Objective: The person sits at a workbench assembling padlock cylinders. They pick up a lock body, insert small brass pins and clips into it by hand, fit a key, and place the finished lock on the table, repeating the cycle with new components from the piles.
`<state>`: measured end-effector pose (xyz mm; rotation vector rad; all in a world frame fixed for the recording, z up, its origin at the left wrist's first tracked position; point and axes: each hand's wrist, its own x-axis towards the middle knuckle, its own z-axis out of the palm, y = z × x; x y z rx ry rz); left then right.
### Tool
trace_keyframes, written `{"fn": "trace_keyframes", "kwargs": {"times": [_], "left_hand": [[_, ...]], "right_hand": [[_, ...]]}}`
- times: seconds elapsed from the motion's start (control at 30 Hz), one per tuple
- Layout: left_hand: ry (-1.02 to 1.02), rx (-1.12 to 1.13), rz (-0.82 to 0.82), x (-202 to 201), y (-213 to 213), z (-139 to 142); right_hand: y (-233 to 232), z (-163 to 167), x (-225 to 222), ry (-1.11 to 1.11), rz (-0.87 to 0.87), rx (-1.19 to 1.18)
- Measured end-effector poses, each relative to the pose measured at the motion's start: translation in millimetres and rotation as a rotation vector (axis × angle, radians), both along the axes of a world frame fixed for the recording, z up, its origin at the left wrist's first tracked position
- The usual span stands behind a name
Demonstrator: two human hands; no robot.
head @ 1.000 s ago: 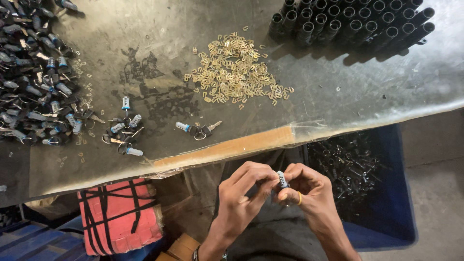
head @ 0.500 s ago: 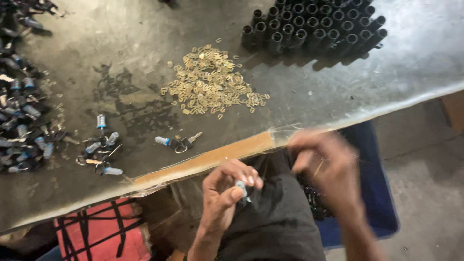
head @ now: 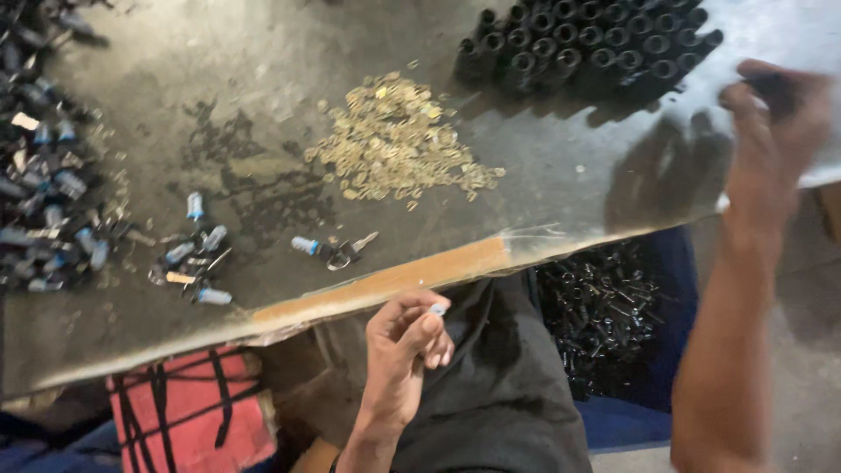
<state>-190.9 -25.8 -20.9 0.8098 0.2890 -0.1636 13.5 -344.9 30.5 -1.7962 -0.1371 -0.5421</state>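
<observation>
A: Two hands in play, and the nearer one, the left hand (head: pixel 405 346), sits low over the dark lap, fingers curled in, thumb and forefinger pinched on a small pale-tipped part (head: pixel 437 309).

B: Tiny thing. I'd judge it light and rigid, easy to fumble, so that fingertip pinch across its body looks the sound way to take it.

A: Just beyond the knuckles runs the worn metal table (head: pixel 263 105), with an orange strip (head: pixel 385 282) along its near edge.

B: And below that edge on the right, a blue bin (head: pixel 670 289) full of dark metal pieces.

A: On the tabletop, a lone blue-capped piece (head: pixel 307 245) lies beside a small metal clip, with a loose cluster of the same pieces further left.

B: Mid-table, a heap of small brass bits (head: pixel 394 144). Slippery stuff, I'd guess.

A: Far side now: the right hand (head: pixel 771 131) is up at the table's far right corner, near the rows of black tubes (head: pixel 596 44) standing on end.

B: What's it holding?

A: Too blurred to call. Something dark may be at the fingers, but open or closed, I cannot tell.
</observation>
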Motion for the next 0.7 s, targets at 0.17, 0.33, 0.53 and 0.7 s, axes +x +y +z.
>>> {"fn": "trace_keyframes", "kwargs": {"times": [0.17,0.33,0.53,0.7], "left_hand": [[0.260,-0.339,-0.150,-1,3,16],[0.228,-0.343,-0.299,-10,-1,15],[-0.019,-0.568,-0.397,-34,-5,2],[-0.026,-0.558,-0.456,-42,-7,13]], "right_hand": [[41,-24,-116,0.028,0.189,0.195],[105,-47,-195,0.269,0.347,0.715],[137,-47,-215,0.380,0.401,1.042],[137,-53,-223,0.387,0.390,1.009]]}}
